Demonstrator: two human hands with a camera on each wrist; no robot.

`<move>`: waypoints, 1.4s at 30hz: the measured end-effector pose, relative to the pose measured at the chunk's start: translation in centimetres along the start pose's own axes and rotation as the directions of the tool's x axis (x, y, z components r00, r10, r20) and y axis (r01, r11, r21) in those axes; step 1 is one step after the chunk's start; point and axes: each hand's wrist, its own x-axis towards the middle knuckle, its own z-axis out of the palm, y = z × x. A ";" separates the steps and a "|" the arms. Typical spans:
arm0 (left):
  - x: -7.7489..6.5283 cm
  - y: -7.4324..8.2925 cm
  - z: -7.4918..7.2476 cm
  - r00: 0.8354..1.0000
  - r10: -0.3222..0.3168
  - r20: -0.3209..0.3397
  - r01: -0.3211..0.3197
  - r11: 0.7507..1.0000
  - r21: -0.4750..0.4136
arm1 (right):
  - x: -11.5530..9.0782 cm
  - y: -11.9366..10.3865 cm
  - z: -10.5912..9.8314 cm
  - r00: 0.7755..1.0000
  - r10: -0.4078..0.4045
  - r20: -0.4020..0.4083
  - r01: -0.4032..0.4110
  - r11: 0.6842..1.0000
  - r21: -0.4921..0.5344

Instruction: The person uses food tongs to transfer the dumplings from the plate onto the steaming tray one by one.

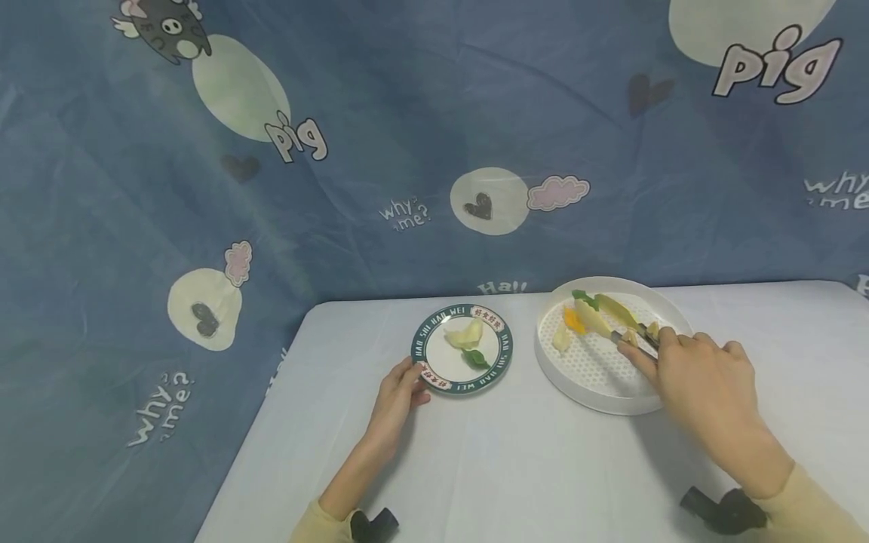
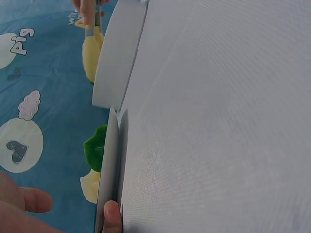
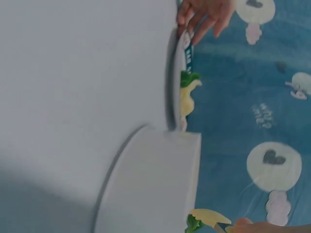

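Observation:
My left hand (image 1: 396, 396) holds the small green-rimmed plate (image 1: 422, 332) by its near-left edge; a thumb shows against the plate's side in the left wrist view. On this plate lie a pale yellow piece (image 1: 465, 334) and a green leaf-like piece (image 1: 475, 359). My right hand (image 1: 709, 385) grips tongs with yellow tips (image 1: 593, 317), reaching over a round white tray (image 1: 591, 394). Beside the tips in the tray are a green leafy piece (image 1: 585, 299), an orange piece (image 1: 573, 320) and a pale piece (image 1: 562, 338). Whether the tips pinch anything, I cannot tell.
A white cloth covers the table (image 1: 516, 467), and the tray stands right of the plate with a narrow gap between. Behind and to the left hangs a blue printed curtain (image 1: 380, 256). The tray has a raised wall (image 2: 119, 58) and a perforated white floor.

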 end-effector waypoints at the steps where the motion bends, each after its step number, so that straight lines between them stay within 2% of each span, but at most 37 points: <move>1: 0.0 0.0 0.0 1.000 -0.001 -0.001 0.001 1.000 0.000 | 0.0 0.2 0.1 1.000 0.002 0.002 -0.002 1.000 0.000; 8: -0.2 -0.2 -0.2 1.000 0.008 0.004 -0.008 1.000 -0.005 | 0.0 0.9 0.9 0.998 0.023 0.053 -0.022 1.000 -0.008; 20: -0.1 0.1 -0.1 1.000 -0.001 0.003 0.001 1.000 0.005 | 0.1 0.8 1.4 0.988 0.043 0.151 -0.042 0.999 -0.010; 31: -0.1 0.1 -0.1 1.000 0.006 0.006 -0.007 1.000 0.014 | 0.0 0.9 1.6 0.998 0.023 0.060 -0.022 1.000 -0.016; 38: 0.0 0.1 0.0 1.000 0.002 -0.003 -0.002 1.000 0.013 | 0.0 0.7 1.7 0.999 0.023 0.041 -0.023 1.000 -0.013; 42: 0.0 0.1 0.0 1.000 0.001 -0.006 -0.001 1.000 0.010 | -0.1 0.7 1.7 0.998 0.042 0.056 -0.042 0.999 -0.011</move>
